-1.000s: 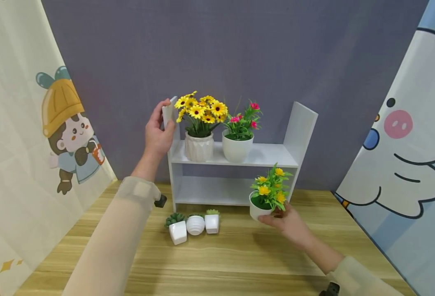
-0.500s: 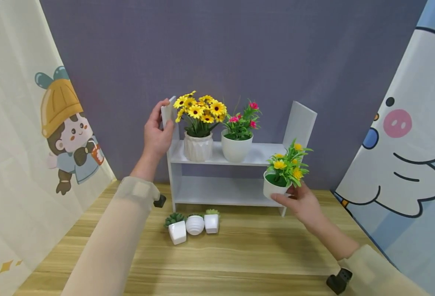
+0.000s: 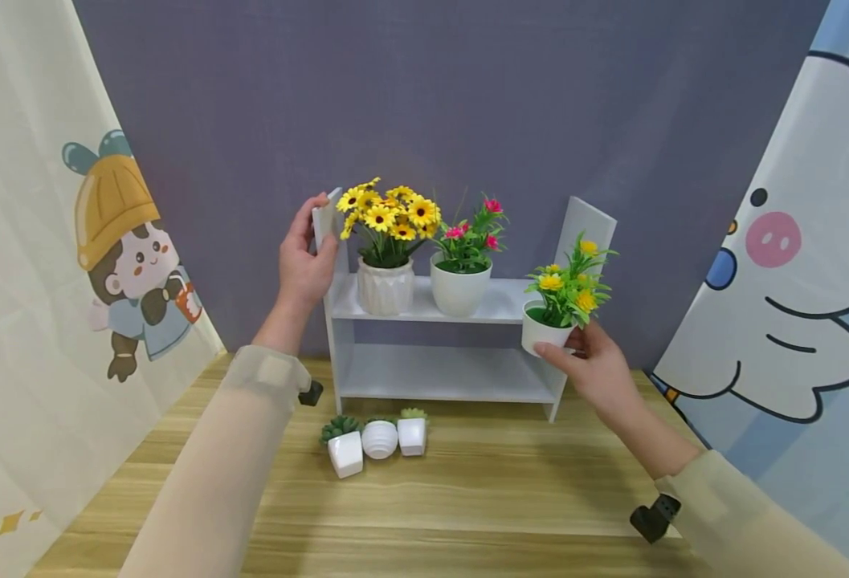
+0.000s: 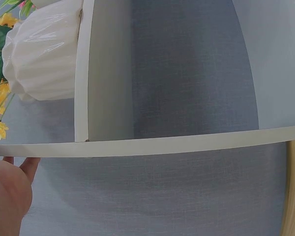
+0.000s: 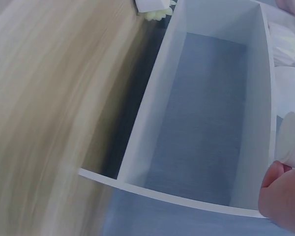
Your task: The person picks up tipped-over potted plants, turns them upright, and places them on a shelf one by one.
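From where I stand I count six plants: one pot of yellow daisies (image 3: 385, 289), one pink-flowered pot (image 3: 460, 289), one pot of plain yellow flowers (image 3: 543, 329), and three small succulents, in one round white pot (image 3: 379, 441) and two squarish white pots (image 3: 346, 455). There's one shelf unit (image 3: 438, 375), with two boards and two side panels, and one worktop (image 3: 482, 498). One left hand (image 3: 307, 269) and one right hand (image 3: 599, 373) make two hands, coming from two sleeves (image 3: 214, 466). Two big cartoon figures (image 3: 138, 257) too.
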The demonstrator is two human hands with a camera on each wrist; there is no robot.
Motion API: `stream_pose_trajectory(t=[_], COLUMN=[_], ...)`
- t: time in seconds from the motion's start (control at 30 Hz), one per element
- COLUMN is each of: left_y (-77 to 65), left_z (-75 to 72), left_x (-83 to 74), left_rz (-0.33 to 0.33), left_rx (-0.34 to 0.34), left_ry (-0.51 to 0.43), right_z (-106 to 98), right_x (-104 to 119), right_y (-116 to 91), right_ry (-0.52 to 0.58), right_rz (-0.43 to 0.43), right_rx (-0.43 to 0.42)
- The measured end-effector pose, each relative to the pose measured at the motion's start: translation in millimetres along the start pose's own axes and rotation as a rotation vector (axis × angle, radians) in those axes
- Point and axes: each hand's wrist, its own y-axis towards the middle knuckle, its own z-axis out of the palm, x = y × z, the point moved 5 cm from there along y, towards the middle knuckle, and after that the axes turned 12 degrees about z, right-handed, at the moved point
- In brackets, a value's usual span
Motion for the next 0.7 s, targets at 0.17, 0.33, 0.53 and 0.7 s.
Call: stream_pose_trajectory(t=[0.17,0.33,0.53,0.7], left_y=[-0.8,-1.4,-1.2,-1.7], left_z=[0.6,0.5,0.8,1.2], left_x=[0.2,-1.2,-0.4,-0.5], left_rz=[0.012,0.049,0.045,0.045], left_rx=[-0.001,0.003,0.015,0.008], left_ry=[-0.015,-0.005,0.013,-0.003], right_z=[1,4,5,7], right_x=[5,10,15,18], right_y=[5,8,14,21], right_ry=[0.018,0.022,-0.006,-0.002], right_rz=[-0.01,-0.007,0.009,0.015], right_rx=[-0.028,-0.055,-0.105,-0.132])
